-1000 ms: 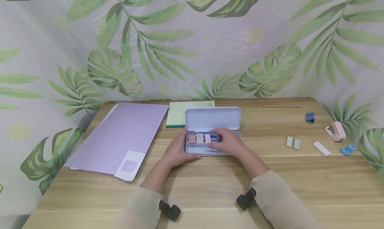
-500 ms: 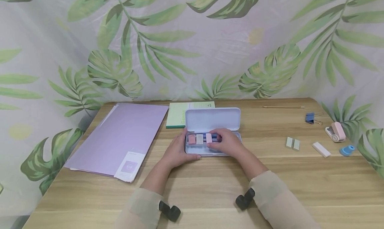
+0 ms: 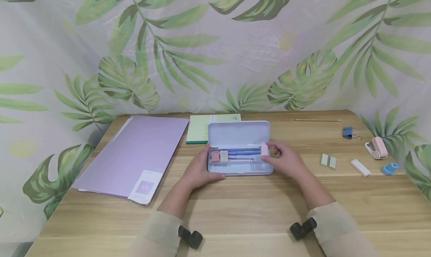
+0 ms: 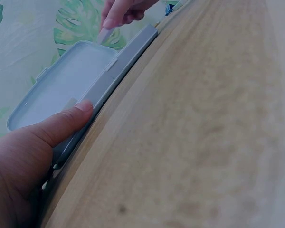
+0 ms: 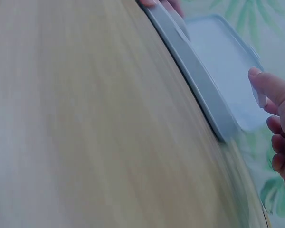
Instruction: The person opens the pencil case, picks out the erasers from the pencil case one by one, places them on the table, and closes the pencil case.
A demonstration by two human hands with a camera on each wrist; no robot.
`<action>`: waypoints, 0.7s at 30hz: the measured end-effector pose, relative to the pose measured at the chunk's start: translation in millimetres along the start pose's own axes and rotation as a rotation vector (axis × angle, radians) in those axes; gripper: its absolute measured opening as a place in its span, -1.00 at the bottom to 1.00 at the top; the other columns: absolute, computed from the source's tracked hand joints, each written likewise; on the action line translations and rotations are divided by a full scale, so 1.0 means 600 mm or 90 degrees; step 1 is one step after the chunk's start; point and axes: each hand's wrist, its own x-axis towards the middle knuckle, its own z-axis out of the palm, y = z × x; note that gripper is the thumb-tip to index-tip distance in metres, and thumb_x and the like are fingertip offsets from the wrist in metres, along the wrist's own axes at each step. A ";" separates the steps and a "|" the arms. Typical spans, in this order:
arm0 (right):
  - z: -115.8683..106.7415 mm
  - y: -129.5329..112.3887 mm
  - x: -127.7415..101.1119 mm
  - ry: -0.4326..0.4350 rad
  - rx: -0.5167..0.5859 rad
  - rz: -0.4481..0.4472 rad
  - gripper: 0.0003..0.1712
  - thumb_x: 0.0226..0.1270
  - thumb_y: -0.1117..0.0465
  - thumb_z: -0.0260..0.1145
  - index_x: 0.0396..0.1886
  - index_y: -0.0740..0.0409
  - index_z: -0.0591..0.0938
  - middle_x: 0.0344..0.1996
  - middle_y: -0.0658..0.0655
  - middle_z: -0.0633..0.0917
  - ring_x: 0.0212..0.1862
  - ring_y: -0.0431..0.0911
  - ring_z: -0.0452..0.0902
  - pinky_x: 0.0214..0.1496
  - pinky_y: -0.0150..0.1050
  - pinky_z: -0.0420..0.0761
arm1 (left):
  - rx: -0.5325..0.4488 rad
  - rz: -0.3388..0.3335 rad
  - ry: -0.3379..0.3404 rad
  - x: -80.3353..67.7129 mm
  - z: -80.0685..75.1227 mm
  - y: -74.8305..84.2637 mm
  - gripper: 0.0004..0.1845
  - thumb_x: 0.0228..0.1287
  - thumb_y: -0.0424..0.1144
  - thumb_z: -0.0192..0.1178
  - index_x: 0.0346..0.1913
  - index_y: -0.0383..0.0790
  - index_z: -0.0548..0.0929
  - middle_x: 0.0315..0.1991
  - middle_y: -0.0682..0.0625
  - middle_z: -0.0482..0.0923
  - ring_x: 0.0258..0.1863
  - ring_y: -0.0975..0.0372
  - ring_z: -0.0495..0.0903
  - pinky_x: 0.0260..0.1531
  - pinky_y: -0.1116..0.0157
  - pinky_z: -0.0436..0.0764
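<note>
- Where a second ago it stood in the row inside the case, the pale pink eraser [image 3: 264, 149] is now pinched between the right hand's [image 3: 286, 161] thumb and fingers, lifted just above the right end of the open pencil case [image 3: 235, 171].
- Its long axis stands roughly upright.
- A darker pink eraser [image 3: 215, 156] and a grey eraser [image 3: 223, 156] remain at the case's left end, beside blue pens [image 3: 244, 152] lying left to right.
- The left hand [image 3: 200, 171] has not moved; its fingers curl round the case's left end.
- Only the head view shows the case's contents; the left wrist view shows the thumb [image 4: 61, 124] on the case's rim.
- Farther right on the wooden table [image 3: 235, 212] lie more erasers [image 3: 328, 161].
</note>
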 end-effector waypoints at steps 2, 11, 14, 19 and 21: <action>-0.016 0.015 -0.007 0.017 -0.011 0.011 -0.30 0.18 -0.12 0.43 0.27 0.05 0.53 -0.14 0.16 0.54 -0.14 0.00 0.43 -0.20 -0.25 0.43 | -0.002 0.000 0.002 -0.001 0.000 0.001 0.41 -0.20 0.20 0.55 0.59 -0.08 -0.19 0.53 -0.18 0.11 0.50 -0.07 0.13 0.44 -0.06 0.21; -0.082 0.091 -0.041 0.080 -0.075 0.035 -0.25 0.23 -0.21 0.36 0.28 0.15 0.51 -0.27 0.14 0.48 -0.36 -0.07 0.33 -0.40 -0.29 0.37 | -0.003 0.001 -0.002 0.000 0.001 0.000 0.41 -0.20 0.21 0.54 0.59 -0.06 -0.19 0.53 -0.17 0.12 0.50 -0.07 0.13 0.44 -0.06 0.21; -0.101 0.118 -0.050 0.094 -0.087 0.042 -0.25 0.26 -0.20 0.34 0.29 0.19 0.50 -0.28 0.15 0.48 -0.39 -0.08 0.32 -0.43 -0.30 0.36 | -0.003 0.002 -0.002 0.001 0.001 -0.001 0.41 -0.20 0.21 0.54 0.59 -0.05 -0.20 0.53 -0.16 0.12 0.50 -0.06 0.13 0.45 -0.05 0.21; -0.124 0.151 -0.060 0.102 -0.105 0.068 -0.23 0.29 -0.23 0.30 0.30 0.21 0.48 -0.35 0.13 0.45 -0.44 -0.11 0.29 -0.49 -0.30 0.32 | 0.000 -0.002 -0.002 0.002 0.001 -0.002 0.41 -0.20 0.22 0.54 0.59 -0.04 -0.21 0.53 -0.17 0.12 0.50 -0.07 0.13 0.44 -0.06 0.21; -0.129 0.161 -0.062 0.098 -0.107 0.084 -0.21 0.29 -0.25 0.28 0.31 0.21 0.47 -0.37 0.13 0.44 -0.46 -0.10 0.29 -0.51 -0.30 0.32 | 0.001 -0.002 -0.003 0.002 0.001 -0.003 0.41 -0.20 0.23 0.53 0.59 -0.05 -0.21 0.53 -0.17 0.12 0.50 -0.06 0.14 0.44 -0.05 0.21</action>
